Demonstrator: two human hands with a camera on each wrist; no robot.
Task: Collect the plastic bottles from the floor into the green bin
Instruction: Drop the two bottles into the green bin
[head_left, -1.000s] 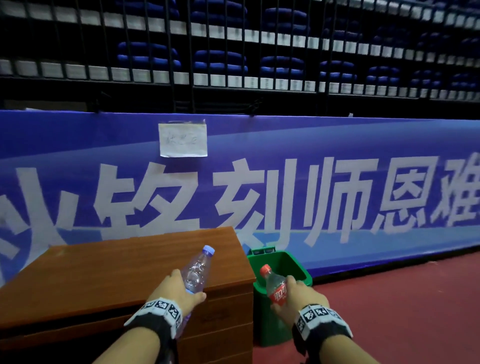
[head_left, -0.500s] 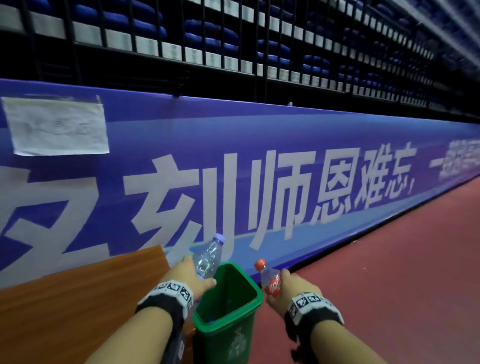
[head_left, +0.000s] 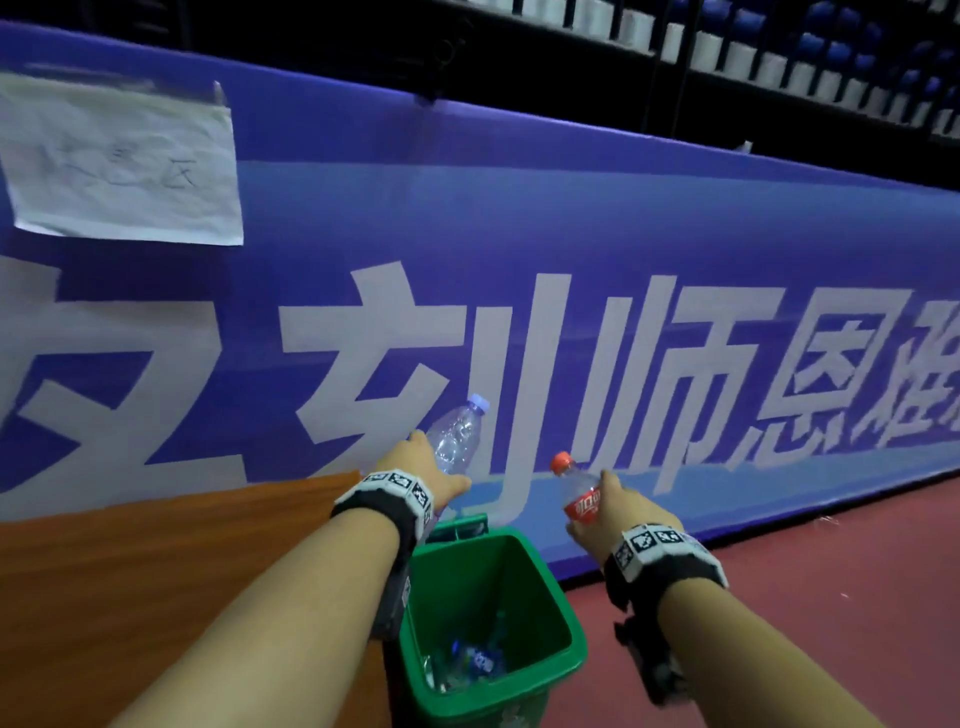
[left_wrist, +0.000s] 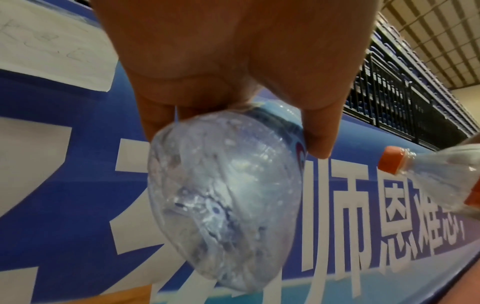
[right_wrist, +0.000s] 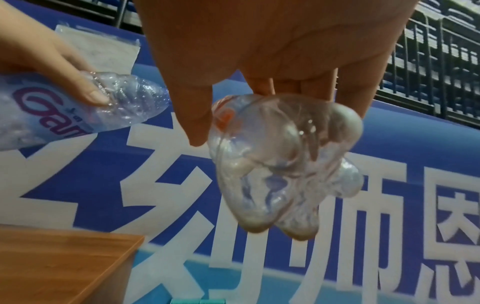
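Left grip (head_left: 423, 470) wrapped round clear water bottle (head_left: 457, 439), pale-blue cap tilted up and away, above far rim of green bin (head_left: 566, 613). Right grip (head_left: 618, 512) curled round red-labelled bottle (head_left: 579, 493), orange cap up, just right of bin. Crushed bottles (head_left: 467, 662) already in bin bottom, beside wooden worktop (head_left: 156, 571).

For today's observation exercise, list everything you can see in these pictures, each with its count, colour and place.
Water bottle: one, clear with pale blue cap, in the left grip above the bin.
Soda bottle: one, clear with red cap and label, in the right grip.
Green bin: one, on the floor below the hands; crushed bottles inside.
Wooden cabinet: one, brown, left of the bin.
Banner: one, blue with white characters, behind.
Paper sheet: one, white, taped on banner.
Floor: red.
Left hand, right hand: each holding a bottle.
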